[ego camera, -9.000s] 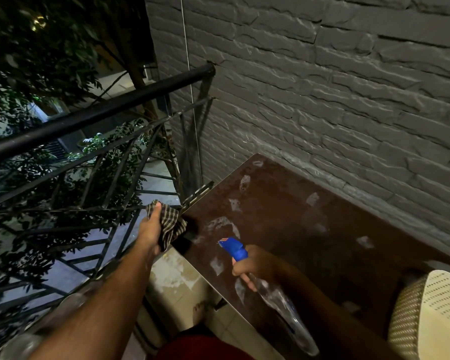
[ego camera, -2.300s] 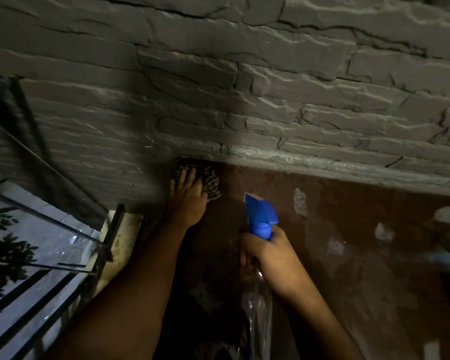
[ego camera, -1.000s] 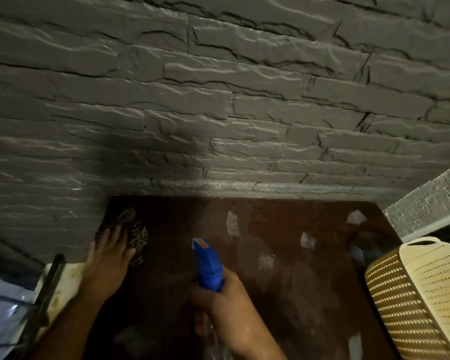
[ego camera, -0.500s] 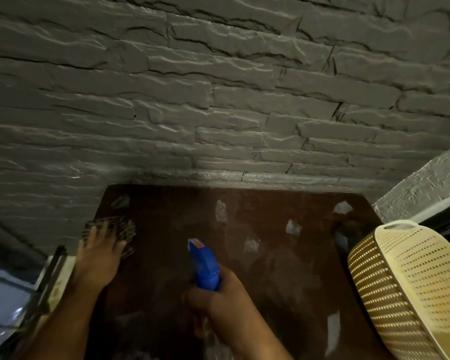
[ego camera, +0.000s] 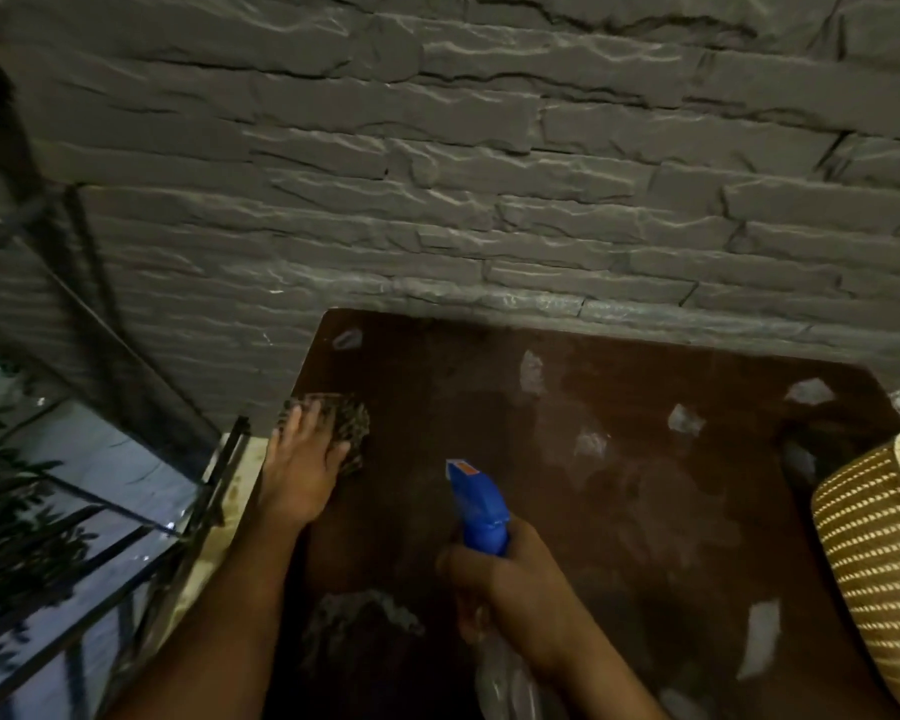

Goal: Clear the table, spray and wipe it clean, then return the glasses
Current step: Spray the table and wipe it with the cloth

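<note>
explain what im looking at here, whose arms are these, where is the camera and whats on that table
No machine here: these are a person's bare arms, filmed by one camera worn on their head, looking forward and down. The left hand presses a checked cloth flat on the brown table, which stands against a grey stone wall. The right hand grips a spray bottle with a blue head. Pale patches dot the tabletop. A cream perforated basket shows at the right edge.
</note>
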